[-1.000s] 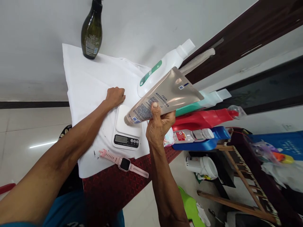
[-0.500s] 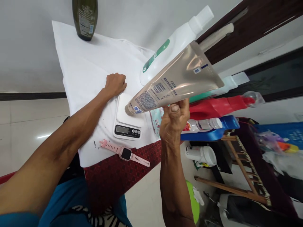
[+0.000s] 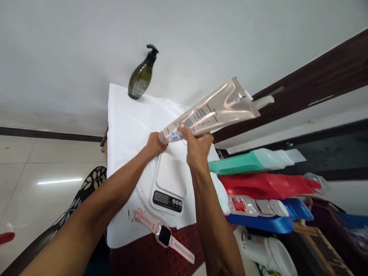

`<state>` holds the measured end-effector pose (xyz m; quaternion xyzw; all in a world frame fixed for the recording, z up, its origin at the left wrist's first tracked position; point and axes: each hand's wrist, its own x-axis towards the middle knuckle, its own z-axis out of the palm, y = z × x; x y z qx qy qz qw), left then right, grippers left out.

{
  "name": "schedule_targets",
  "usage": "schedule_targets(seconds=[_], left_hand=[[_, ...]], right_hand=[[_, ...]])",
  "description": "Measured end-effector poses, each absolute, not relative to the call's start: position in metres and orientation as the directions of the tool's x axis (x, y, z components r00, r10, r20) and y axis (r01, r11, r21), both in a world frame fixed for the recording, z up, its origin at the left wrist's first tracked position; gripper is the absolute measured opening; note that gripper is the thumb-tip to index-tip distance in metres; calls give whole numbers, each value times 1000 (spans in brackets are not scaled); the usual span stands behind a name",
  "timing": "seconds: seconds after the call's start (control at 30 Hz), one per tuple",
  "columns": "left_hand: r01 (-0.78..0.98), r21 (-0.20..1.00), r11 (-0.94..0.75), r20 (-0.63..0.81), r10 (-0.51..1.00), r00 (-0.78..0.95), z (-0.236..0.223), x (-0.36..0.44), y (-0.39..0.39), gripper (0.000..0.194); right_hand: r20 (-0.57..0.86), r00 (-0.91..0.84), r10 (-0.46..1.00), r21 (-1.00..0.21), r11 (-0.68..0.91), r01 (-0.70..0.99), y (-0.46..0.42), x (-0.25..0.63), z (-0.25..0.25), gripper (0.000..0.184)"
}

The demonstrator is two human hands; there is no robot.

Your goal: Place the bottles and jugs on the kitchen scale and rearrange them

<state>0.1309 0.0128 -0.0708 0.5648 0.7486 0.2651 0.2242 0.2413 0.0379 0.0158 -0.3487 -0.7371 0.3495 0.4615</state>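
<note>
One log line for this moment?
right hand: grips tube | left hand: partly behind tube's narrow end | scale: on white cloth

Print on the tube (image 3: 215, 111) is blurred; its end partly hides the left hand (image 3: 155, 143). Toward five o'clock, the edge crops a white container (image 3: 274, 255).

The right-hand grip (image 3: 199, 148) holds a tilted beige tube (image 3: 214, 114), its narrow end overlapping the left-hand grip (image 3: 155, 144), contact unclear. A scale (image 3: 171, 177) sits on white cloth (image 3: 128, 122); a pink watch (image 3: 164, 235) straddles the cloth's edge.
</note>
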Motion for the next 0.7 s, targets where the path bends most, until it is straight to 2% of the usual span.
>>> schedule_targets(seconds=[0.07,0.2,0.3,0.5,0.7], left_hand=[[735,643,214,-21,965,-263,-72,131,13,38],[744,639,196,-10,969,-246,-74,132,13,39],[747,641,177,-13,976,-219,-73,131,12,36],[757,634,157,-36,984,-174,-66,128,10,36],[774,610,171,-56,983,-173,-64,127,11,36]], right_hand=[[457,-345,820,-839,526,139,70,190,13,39],[354,-312,881,-852,442,280,120,98,1,31],[334,-274,902,-837,417,355,138,53,-7,27],[280,-349,894,-775,425,468,155,15,-12,14],[156,-362,919,-790,336,513,162,14,-15,24]])
